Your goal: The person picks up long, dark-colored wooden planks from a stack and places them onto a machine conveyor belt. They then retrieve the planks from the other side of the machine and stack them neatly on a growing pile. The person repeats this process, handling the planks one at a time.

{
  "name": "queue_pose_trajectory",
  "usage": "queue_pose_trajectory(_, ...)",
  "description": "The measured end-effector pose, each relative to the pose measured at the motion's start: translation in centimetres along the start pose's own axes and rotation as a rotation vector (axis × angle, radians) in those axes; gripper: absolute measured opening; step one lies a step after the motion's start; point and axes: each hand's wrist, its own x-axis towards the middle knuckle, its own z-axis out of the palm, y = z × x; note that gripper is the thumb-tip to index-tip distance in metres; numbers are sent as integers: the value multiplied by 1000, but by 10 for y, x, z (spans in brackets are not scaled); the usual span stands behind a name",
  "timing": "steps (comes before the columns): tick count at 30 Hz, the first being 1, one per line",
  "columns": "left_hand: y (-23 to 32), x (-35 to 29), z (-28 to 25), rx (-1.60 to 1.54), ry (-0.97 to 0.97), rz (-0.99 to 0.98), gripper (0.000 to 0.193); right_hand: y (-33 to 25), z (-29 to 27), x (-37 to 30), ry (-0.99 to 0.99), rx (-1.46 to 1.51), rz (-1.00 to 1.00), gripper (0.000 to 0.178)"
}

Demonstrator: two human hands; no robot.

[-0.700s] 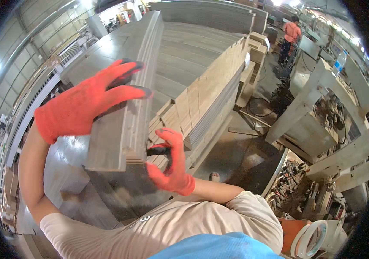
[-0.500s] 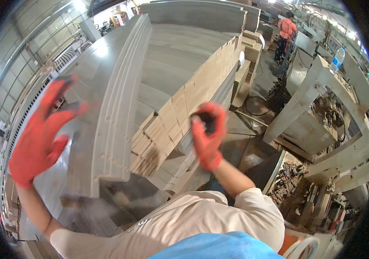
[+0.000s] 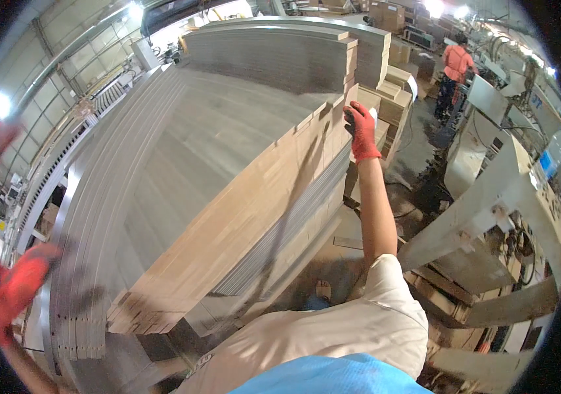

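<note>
Right hand: the red-gloved right hand (image 3: 360,128) reaches to the upper right of centre, fingers bent at the far corner of the pile; whether they pinch wood or merely rest near it, I cannot tell.
Left hand: the blurred left hand (image 3: 3,289) is at the left rim, thumb and fingers spread apart with nothing between them.
Pile: the wide grey pile (image 3: 188,144) fills the middle, its pale side (image 3: 228,243) slanting from lower left to upper right; from the right hand, most of it lies down and to the left.
Boards: narrow grey boards (image 3: 86,249) lie side by side at the left, long axis from lower left toward upper centre; the left hand is nearer, its thumb just beside them, contact unclear.
Behind: a taller stack (image 3: 267,65) stands at upper centre.
Farther off: a co-worker (image 3: 455,65) in red stands at upper right, near machinery.
</note>
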Motion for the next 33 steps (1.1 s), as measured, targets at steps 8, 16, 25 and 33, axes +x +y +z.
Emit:
queue_pose_trajectory(8, 122, 317, 180, -550, 149, 417, 94, -4, -33, 74, -269, 310, 78, 7)
queue_pose_trajectory(16, 235, 448, 305, -501, 344, 176, 120, -10, -30, 71, -258, 62, -43, 8)
queue_pose_trajectory(25, 255, 476, 346, -575, 609, 112, 95, -43, -23, 61, -181, 497, 236, 25)
queue_pose_trajectory(33, 246, 472, 343, -622, 774, 109, 92, -57, -20, 44, -227, 625, 345, 36)
